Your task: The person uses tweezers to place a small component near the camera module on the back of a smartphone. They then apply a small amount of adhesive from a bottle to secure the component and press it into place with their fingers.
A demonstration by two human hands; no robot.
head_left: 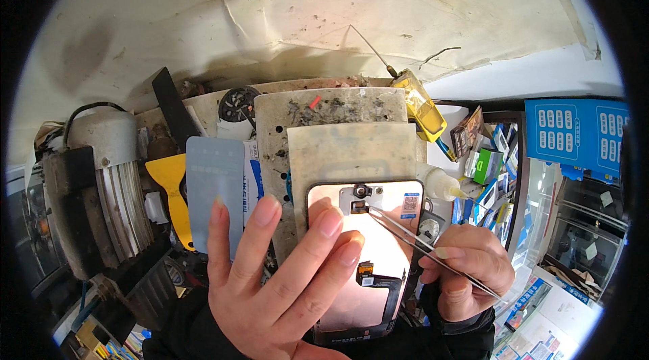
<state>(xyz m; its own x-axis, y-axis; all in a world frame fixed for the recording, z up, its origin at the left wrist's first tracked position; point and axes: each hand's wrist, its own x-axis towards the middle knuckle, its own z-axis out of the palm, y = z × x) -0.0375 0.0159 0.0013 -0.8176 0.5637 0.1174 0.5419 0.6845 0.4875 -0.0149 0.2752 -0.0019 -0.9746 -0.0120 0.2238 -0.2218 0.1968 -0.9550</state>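
Left hand [277,292] near, back up, holding nothing between its fingers, digits fanned well apart; two fingertips over left side of phone panel [375,245], the two leftmost reaching past its left edge. Contact pressure: can't tell. Thumb at panel's near edge. Right hand [473,272] to the right of the panel, thumb and fingers pinched together on metal tweezers [422,245]; tips point left and far, at or just beside the dark cutout [358,207] near the panel's far edge. Whether tips grip anything: too small to tell.

Panel lies in the middle, pinkish shiny face up, dark frame. On it: small orange-black connector [366,270] nearer, black ring [363,190] just far of cutout, blue-and-white sticker [410,205] far right. Far part of panel overlaps a beige sheet [355,147], which lies over a grimy grey board [266,147].

Left of the board: grey-blue card [213,184], partly over yellow scraper [172,191]; farther left, big grey ribbed machine [122,177]. Right: pale squeeze bottle [439,183], green box [487,166] among small boxes. Farther: yellow bottle [420,106] with thin needle, tilted; red scrap [315,102] on the board. Farthest: stained, creased pale sheet [291,8].
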